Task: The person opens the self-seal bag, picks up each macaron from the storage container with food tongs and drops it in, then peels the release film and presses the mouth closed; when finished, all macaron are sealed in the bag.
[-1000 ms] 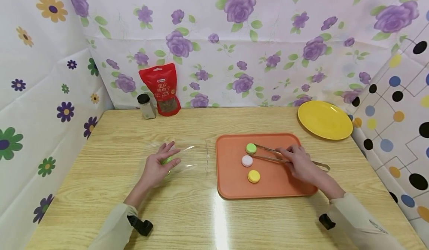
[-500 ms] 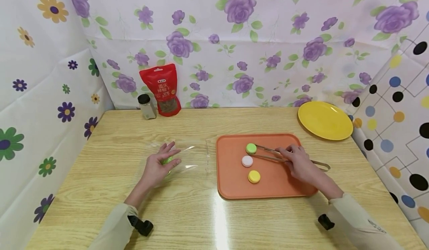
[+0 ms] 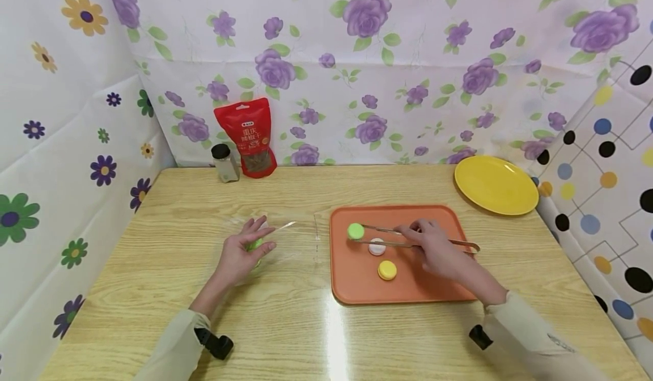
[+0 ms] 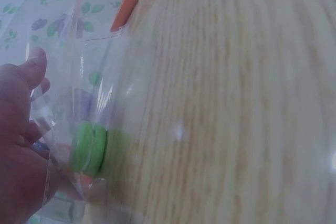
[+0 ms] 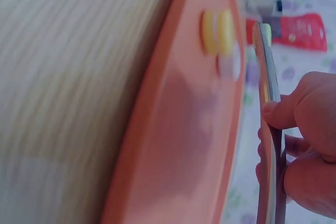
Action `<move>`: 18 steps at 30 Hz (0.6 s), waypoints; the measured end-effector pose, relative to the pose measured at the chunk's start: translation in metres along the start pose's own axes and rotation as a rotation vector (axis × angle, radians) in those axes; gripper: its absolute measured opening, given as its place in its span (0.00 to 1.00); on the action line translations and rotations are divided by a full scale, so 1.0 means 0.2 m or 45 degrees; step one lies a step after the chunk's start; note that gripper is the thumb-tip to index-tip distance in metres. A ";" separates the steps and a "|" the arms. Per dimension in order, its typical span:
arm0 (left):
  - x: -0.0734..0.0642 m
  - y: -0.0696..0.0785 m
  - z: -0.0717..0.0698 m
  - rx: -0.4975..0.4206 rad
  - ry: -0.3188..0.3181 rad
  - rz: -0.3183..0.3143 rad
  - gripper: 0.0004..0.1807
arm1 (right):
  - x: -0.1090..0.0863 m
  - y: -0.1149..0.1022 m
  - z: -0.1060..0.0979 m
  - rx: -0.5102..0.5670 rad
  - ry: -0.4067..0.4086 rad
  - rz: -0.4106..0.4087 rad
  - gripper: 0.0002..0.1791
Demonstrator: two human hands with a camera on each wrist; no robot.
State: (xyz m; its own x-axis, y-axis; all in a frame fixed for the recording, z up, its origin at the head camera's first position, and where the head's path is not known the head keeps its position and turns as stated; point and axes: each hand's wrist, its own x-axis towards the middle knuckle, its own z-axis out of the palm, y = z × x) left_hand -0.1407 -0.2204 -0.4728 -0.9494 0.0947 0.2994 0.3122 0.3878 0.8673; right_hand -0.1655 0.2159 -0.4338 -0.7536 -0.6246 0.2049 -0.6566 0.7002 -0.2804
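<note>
My left hand (image 3: 240, 256) holds a clear plastic bag (image 3: 301, 242) lying on the table, its open end toward the tray. In the left wrist view, a green macaron (image 4: 88, 148) shows inside the bag. With my right hand (image 3: 433, 250) I grip metal tongs (image 5: 272, 77). Between the tong tips is another green macaron (image 3: 355, 231), above the left part of the orange tray (image 3: 352, 284); in the right wrist view it appears lifted off the tray. A pale pink macaron (image 3: 377, 249), partly covered by a tong arm, and a yellow macaron (image 3: 387, 270) lie on the tray.
A yellow plate (image 3: 496, 185) sits at the back right of the wooden table (image 3: 275, 330). Toward the back left stand a black-capped jar (image 3: 225, 164) and a red pouch (image 3: 249, 134). Patterned cloth hangs at the back and both sides.
The right hand has moved left with the tongs, carrying the green macaron from beside the pink one toward the tray's left edge. My left hand keeps its place on the bag.
</note>
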 end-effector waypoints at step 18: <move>-0.01 0.01 0.01 -0.020 -0.020 -0.020 0.17 | 0.48 -0.43 0.20 0.069 -0.257 -0.381 0.23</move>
State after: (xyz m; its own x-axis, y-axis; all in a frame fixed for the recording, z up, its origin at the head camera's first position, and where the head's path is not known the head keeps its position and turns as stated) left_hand -0.1380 -0.2185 -0.4735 -0.9545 0.1029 0.2798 0.2978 0.3750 0.8779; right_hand -0.1805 0.0824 -0.4269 -0.5034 -0.8585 0.0980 -0.8404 0.4601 -0.2866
